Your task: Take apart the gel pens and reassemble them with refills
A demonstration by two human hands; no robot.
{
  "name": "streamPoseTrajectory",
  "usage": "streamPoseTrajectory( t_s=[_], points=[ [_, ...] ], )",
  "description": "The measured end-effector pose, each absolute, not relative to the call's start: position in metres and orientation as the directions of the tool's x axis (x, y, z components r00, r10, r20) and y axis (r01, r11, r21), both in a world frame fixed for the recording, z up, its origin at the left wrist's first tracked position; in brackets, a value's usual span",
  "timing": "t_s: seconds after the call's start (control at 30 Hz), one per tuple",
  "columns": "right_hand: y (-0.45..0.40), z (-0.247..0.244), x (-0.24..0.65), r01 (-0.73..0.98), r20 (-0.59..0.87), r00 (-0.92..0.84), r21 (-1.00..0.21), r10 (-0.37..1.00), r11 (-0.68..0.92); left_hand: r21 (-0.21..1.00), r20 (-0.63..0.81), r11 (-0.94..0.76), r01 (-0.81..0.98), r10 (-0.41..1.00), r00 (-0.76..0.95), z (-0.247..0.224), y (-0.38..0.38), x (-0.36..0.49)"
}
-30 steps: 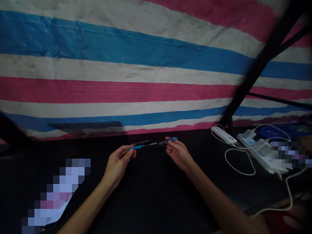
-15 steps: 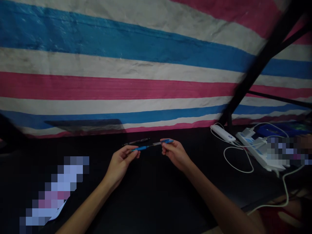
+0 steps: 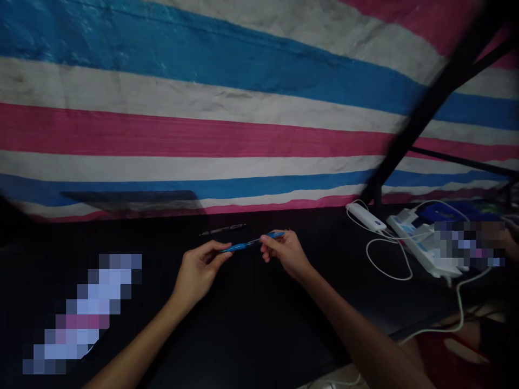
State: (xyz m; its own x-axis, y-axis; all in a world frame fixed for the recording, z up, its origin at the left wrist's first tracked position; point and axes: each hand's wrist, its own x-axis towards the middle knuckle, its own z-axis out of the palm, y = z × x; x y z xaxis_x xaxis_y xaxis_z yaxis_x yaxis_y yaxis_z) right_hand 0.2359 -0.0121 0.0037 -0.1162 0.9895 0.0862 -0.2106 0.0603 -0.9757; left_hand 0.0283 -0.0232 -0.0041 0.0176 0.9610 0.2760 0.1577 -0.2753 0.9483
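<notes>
The left hand (image 3: 197, 273) pinches one end of a slim pen with blue end sections and a clear middle (image 3: 241, 246) between its thumb and fingertips, the blue section showing just past them. The right hand (image 3: 290, 256) pinches the pen's other end between thumb and forefinger, its remaining fingers curled in; a blue tip shows above that thumb. The pen thus spans the gap between the two hands, in line with both grips, its right-hand end slightly higher in the view. Whether its sections are fully joined is too small to tell.

Just beyond the pen, nearer its left end, a thin dark pen with a greyish barrel (image 3: 222, 230) lies on a black, smooth-topped table (image 3: 243, 329), untouched by either hand. Well to the right of the blue pen are a small white oblong device (image 3: 366, 217) and a long white power strip (image 3: 417, 243) with white cables (image 3: 461, 302). Behind the blue pen rises a wrinkled plastic sheet striped blue, white and pink (image 3: 243, 140). A pixelated, pale, elongated patch (image 3: 85, 310) lies well to its left.
</notes>
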Motion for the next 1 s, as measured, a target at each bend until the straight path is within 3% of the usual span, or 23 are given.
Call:
streamPoseTrajectory(
  t_s=[0.3, 0.5, 0.6, 0.8, 1.0],
  points=[
    [-0.008, -0.001, 0.238, -0.222, -0.048, -0.154, -0.972, 0.987, -0.082, 0.821, 0.500, -0.491, 0.290, 0.864, 0.048, 0.004, -0.032, 0.032],
    [-0.010, 0.008, 0.241, -0.127, -0.009, -0.127, -0.992, 0.992, -0.025, 0.912, 0.365, -0.354, 0.207, 0.931, -0.018, 0.001, -0.027, 0.030],
    [-0.011, 0.013, 0.243, -0.169, 0.035, -0.096, -0.985, 0.995, 0.018, 0.940, 0.311, -0.305, 0.156, 0.950, -0.018, -0.002, -0.024, 0.028],
    [-0.011, 0.012, 0.243, -0.296, 0.165, -0.105, -0.947, 0.981, 0.127, 0.947, 0.289, -0.285, 0.148, 0.957, -0.006, -0.003, -0.020, 0.028],
    [-0.010, 0.010, 0.244, -0.193, 0.170, -0.134, -0.971, 0.976, 0.142, 0.933, 0.294, -0.294, 0.205, 0.955, 0.035, -0.003, -0.019, 0.023]
  ],
)
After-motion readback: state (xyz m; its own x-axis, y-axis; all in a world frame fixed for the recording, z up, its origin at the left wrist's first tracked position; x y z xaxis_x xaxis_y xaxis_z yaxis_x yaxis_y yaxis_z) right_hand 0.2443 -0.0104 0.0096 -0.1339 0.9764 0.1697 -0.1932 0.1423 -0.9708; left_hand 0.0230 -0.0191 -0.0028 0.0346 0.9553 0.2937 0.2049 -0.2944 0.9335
